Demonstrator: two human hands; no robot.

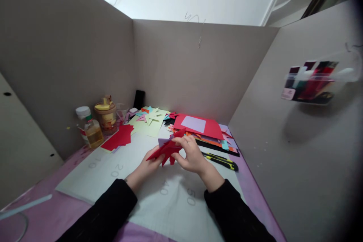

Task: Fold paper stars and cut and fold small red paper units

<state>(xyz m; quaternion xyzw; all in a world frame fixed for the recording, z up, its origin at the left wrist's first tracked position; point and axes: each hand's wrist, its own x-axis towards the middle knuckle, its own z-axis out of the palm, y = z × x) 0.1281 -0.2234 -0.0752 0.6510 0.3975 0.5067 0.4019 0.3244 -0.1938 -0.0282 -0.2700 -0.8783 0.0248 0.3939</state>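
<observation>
- Holding a folded red paper shape (pixel 167 150) between both hands, just above the white cutting mat (pixel 113 181), mid-table, in front of the person.
- Left hand (pixel 150 164) sits under the shape's lower-left end; fingers closed on the paper from below, thumb partly hidden by it.
- Right hand (pixel 192 155) is at the upper-right end; fingertips (pixel 181 140) pinched together on the red point there, a purple layer showing just beside them.
- Long axis of the shape runs lower-left to upper-right, from left hand to right hand; short spikes hang down between the two hands.
- Both hands touch it; right covers more of the shape.
- Yellow-black utility knife (pixel 222 160) lies on the mat just right of the right wrist, untouched.
- Stack of coloured sheets (pixel 201 128) behind the hands, loose red paper (pixel 119 138) and glue bottle (pixel 90 130) off to the left, well apart.
</observation>
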